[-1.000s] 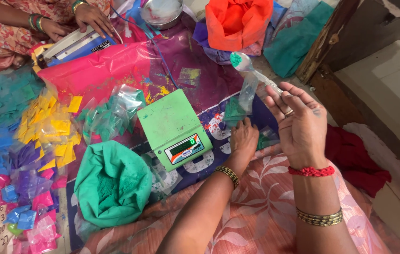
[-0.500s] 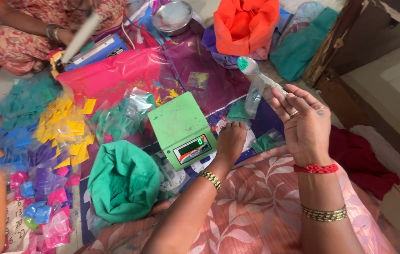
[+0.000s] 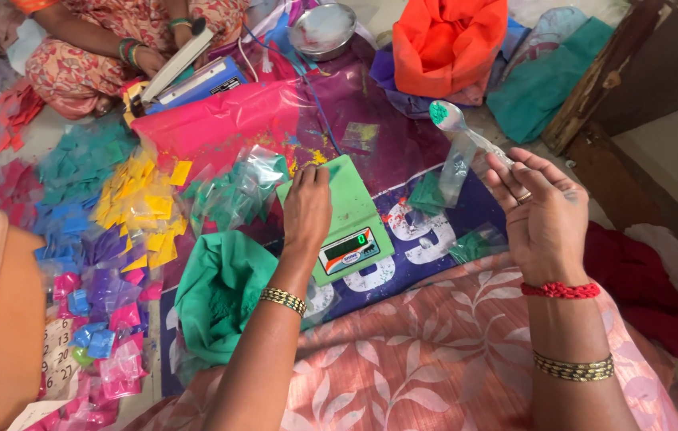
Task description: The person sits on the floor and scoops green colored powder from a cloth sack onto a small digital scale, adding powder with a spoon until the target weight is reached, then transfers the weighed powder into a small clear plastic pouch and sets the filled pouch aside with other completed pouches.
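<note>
While the left hand (image 3: 307, 209) is resting palm-down with fingers together on the green weighing scale (image 3: 344, 217), the right hand (image 3: 545, 217) is pinching a metal spoon (image 3: 460, 128) and a small clear plastic pouch (image 3: 457, 168) between thumb and fingers. Heaped green powder is sitting in the spoon's bowl, at eleven o'clock from that hand. At seven o'clock from the scale, an open green powder bag (image 3: 223, 295) is lying.
</note>
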